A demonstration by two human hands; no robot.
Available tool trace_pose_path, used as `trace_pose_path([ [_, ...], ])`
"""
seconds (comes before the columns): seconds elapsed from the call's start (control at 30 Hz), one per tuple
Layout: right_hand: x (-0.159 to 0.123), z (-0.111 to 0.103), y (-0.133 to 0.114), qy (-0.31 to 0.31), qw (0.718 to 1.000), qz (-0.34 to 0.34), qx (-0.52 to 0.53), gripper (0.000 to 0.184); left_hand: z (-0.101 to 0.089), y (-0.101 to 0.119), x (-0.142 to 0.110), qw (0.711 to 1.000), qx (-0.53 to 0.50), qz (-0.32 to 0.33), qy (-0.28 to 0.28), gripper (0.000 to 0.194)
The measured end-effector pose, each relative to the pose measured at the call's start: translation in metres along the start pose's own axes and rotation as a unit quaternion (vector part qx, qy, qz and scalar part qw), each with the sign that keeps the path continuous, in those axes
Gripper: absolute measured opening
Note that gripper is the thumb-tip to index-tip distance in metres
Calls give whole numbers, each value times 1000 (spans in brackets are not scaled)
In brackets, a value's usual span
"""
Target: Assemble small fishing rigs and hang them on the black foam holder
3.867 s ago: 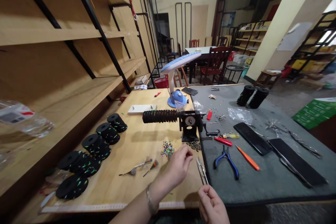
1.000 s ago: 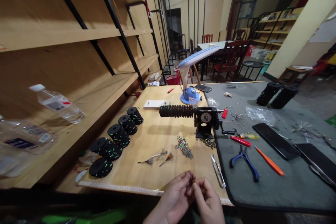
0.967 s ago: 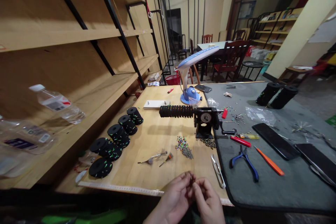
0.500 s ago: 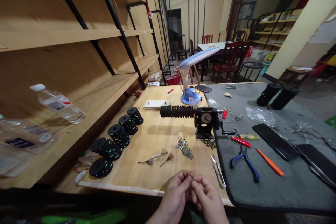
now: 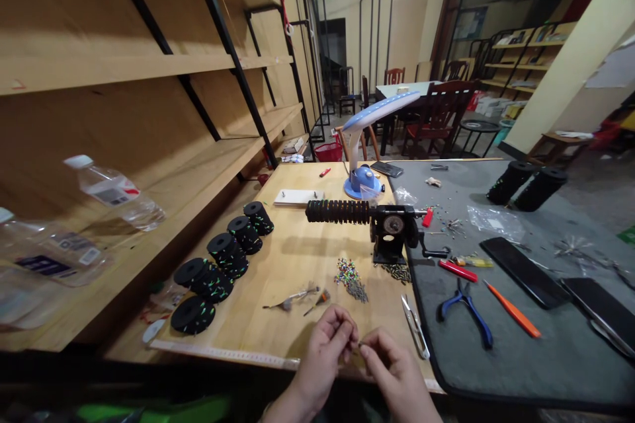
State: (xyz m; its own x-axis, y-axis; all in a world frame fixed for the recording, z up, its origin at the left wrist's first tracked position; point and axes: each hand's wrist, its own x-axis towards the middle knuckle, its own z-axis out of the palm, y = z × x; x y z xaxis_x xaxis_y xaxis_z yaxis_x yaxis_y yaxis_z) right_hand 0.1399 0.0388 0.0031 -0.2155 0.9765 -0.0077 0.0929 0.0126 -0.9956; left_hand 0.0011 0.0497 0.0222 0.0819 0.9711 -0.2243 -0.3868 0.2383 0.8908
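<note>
At the table's front edge, my left hand (image 5: 325,350) is closed, thumb against the fingers, on something too small to name. My right hand (image 5: 389,363) pinches just beside it; a tiny dark bit shows near its fingertips, its kind unclear. Beyond the hands lie a heap of coloured beads (image 5: 347,271) and grey metal bits (image 5: 358,291). Left of these rest two small feathery pieces with thin stems (image 5: 292,299) (image 5: 317,302). White-handled thread snips (image 5: 415,327) lie right of my right hand.
A black hand-cranked winder (image 5: 389,231) carries a ridged black roll (image 5: 337,211). Black foam spools (image 5: 193,315) line the left. Blue pliers (image 5: 466,314), an orange tool (image 5: 512,308) and dark phones (image 5: 520,271) lie on the grey mat. A blue lamp (image 5: 362,180) stands behind.
My hands have moved apart: the left a little up and left, the right slightly rightward. Their fingertips touched before and now show a small gap. The whole view has shifted slightly.
</note>
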Motion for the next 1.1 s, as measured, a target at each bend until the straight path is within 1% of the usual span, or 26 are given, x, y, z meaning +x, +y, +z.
trace_pose_path([
  [0.1, -1, -4, -8, -28, 992, -75, -102, 22, 1, 10, -2, 1000, -10, -19, -22, 29],
  [0.17, 0, -6, -12, -43, 983, -112, -137, 19, 2, 17, -4, 998, -39, -34, -29, 30],
  [0.23, 1, -6, -15, -46, 978, -139, -150, 18, 4, 24, -5, 995, -79, -48, -33, 31],
  [0.37, 7, -8, -16, -28, 975, -161, -150, 18, 3, 42, -7, 980, -184, -73, -36, 30],
  [0.47, 12, -8, -15, -23, 975, -161, -148, 19, -1, 62, -12, 961, -266, -62, -49, 25],
  [0.6, 21, -8, -11, -17, 968, -187, -166, 17, -2, 91, -23, 943, -323, -37, -64, 21],
  [0.7, 29, -8, -4, -14, 961, -214, -174, 17, 0, 104, -31, 935, -347, -29, -67, 22],
  [0.87, 39, -12, 12, -6, 951, -231, -205, 18, 1, 111, -39, 933, -353, -21, -73, 25],
  [1.0, 42, -13, 21, -4, 948, -226, -222, 18, 0, 109, -42, 933, -353, -20, -68, 25],
  [1.1, 42, -13, 24, -6, 946, -219, -239, 19, 1, 104, -41, 943, -326, -21, -58, 24],
])
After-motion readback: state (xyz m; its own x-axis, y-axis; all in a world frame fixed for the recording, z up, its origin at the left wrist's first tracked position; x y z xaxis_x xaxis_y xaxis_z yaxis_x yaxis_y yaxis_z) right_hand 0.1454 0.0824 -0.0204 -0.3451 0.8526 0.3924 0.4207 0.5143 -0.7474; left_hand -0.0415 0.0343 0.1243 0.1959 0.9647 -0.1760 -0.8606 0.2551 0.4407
